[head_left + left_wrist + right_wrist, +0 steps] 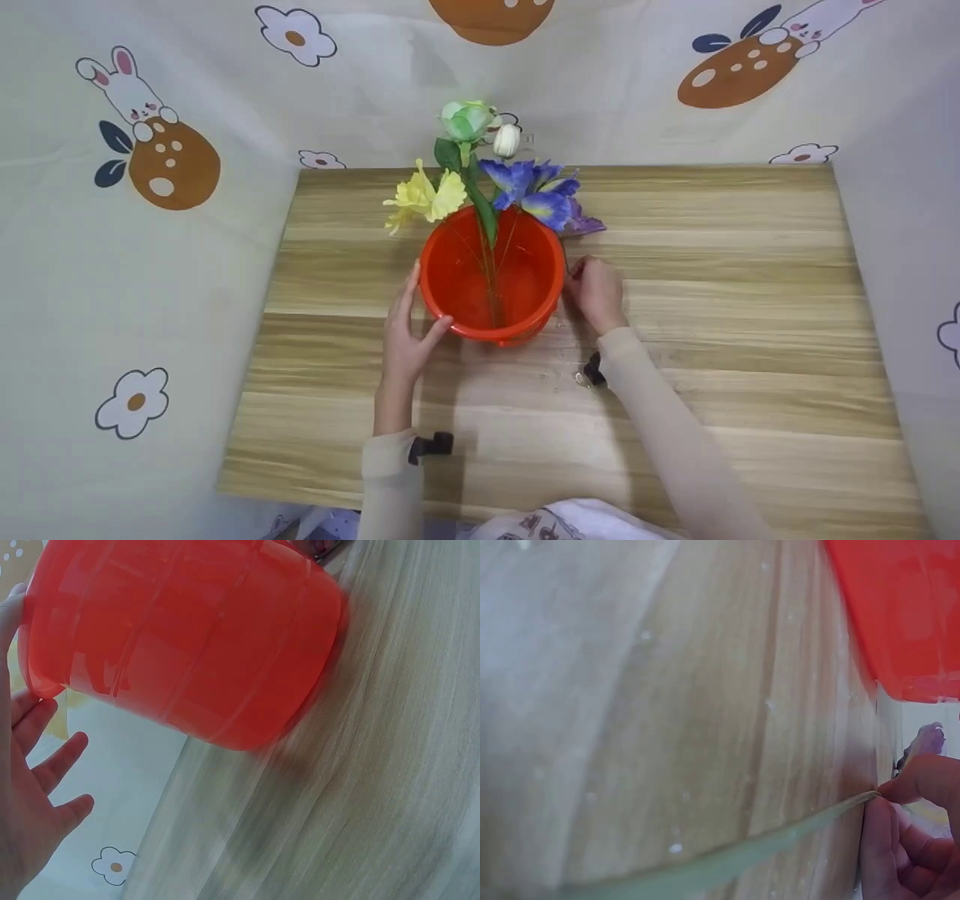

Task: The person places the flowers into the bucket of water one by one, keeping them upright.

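Observation:
A red plastic bucket [459, 289] stands on the table with its mouth facing up. My left hand [405, 349] rests at its left side, thumb on the rim and straight, spread fingers against the outside. In the bucket lean artificial flowers: a yellow flower [427, 196], a pale green bloom [466, 121], a white tulip [507, 140] and a blue iris [547, 208]. Right of the bucket, my right hand [598, 294] pinches a thin green stem [780, 841] between thumb and forefinger. That stem runs outside the bucket, apparently from the purple flower [583, 219].
Wood-grain table [720, 300] extends on both sides of the bucket. A pale cloth [615, 97] printed with rabbits and flowers hangs behind and at the sides. Black wrist straps [431, 446] sit on both sleeves. Small specks [676, 848] dot the tabletop by the right hand.

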`<state>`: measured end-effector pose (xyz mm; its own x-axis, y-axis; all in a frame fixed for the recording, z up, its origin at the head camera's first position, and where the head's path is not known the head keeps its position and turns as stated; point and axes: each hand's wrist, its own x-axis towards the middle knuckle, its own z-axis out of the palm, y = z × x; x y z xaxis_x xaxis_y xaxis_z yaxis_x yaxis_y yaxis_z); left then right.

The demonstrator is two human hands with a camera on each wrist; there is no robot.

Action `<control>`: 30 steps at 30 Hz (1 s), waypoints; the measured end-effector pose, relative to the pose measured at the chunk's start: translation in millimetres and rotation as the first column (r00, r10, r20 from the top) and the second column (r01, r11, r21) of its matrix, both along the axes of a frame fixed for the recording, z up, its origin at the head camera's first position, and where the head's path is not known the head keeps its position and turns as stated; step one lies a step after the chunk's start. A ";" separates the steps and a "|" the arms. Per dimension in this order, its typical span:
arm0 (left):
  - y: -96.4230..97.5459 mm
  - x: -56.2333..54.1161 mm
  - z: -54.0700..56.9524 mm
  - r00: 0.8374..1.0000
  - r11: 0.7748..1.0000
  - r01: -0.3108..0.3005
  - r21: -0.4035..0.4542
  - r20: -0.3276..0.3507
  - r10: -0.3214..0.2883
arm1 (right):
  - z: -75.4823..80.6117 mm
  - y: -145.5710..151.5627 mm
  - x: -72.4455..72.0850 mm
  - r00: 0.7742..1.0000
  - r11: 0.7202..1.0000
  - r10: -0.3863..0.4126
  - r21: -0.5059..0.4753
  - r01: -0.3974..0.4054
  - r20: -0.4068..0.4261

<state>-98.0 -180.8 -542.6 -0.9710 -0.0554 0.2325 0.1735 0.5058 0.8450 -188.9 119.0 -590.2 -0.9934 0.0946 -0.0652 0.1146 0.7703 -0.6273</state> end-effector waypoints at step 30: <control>1.5 0.6 1.6 1.000 1.000 -0.007 0.017 0.027 0.007 | 10.0 23.7 -1.3 0.956 0.929 -0.042 -0.342 0.145 0.292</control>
<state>-97.4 -179.3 -541.0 -0.9765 -0.0660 0.2050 0.1468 0.4922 0.8580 -190.2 142.7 -580.2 -0.9188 0.1055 -0.3805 0.3823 0.4790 -0.7902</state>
